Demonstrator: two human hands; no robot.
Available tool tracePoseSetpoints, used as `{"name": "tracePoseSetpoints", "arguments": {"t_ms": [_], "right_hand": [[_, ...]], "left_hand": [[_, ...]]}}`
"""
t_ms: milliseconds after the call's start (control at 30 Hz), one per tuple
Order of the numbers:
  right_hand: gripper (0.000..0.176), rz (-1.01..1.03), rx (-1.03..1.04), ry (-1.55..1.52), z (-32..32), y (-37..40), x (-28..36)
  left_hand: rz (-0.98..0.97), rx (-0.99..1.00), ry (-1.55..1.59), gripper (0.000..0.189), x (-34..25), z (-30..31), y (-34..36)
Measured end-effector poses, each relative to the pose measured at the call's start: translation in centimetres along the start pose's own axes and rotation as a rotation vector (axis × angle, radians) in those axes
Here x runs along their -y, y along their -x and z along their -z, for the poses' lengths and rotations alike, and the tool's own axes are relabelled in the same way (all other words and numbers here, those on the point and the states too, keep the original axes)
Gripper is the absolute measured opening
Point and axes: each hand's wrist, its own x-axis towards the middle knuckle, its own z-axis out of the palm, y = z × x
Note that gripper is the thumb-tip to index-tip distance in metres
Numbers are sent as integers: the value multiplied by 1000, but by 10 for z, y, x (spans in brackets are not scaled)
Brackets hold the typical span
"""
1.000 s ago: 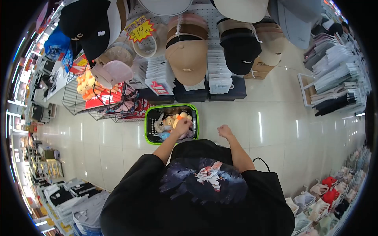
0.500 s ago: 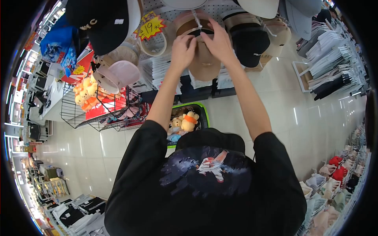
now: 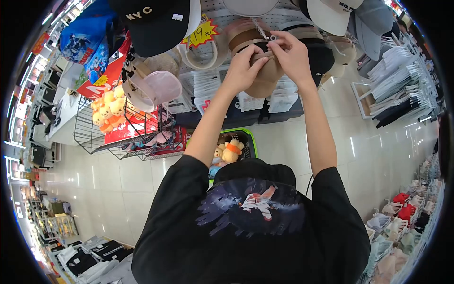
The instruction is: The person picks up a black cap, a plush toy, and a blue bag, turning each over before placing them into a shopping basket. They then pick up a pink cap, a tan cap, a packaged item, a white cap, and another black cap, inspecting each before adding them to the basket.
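Observation:
A tan baseball cap (image 3: 264, 84) hangs brim-down at the front of a row of caps on the rack. My left hand (image 3: 246, 68) has its thumb and fingers closed on the cap's upper left edge. Higher and to the right, my right hand (image 3: 292, 57) pinches at the cap's upper edge, fingertips beside the end of a white display hook (image 3: 273, 38). Exactly which part the right fingertips hold is hidden. Behind the tan cap sits a brown cap (image 3: 243, 37). A black cap (image 3: 319, 57) hangs just right of my right hand.
A yellow price tag (image 3: 202, 33) and a pale pink visor (image 3: 163, 86) hang to the left. Below them stands a wire rack (image 3: 101, 135) with plush toys. A green-rimmed basket (image 3: 252, 142) holding plush toys is on the floor. Hanging clothes (image 3: 402, 71) stand at the right.
The rack and caps have shifted right and slightly down in view. My left fingers now pinch the tan cap's edge, and my right fingertips have drawn closer together near the hook end.

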Motion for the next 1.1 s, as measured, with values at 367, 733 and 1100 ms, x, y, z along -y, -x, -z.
{"name": "tracePoseSetpoints", "arguments": {"t_ms": [367, 733, 1100], "right_hand": [[51, 66, 223, 28, 66, 80, 71], [34, 188, 470, 256, 28, 95, 88], [45, -239, 470, 227, -9, 78, 66]], "left_hand": [[522, -176, 1006, 27, -24, 50, 47], [843, -161, 1452, 34, 6, 8, 184], [47, -277, -418, 25, -112, 87, 154]]}}
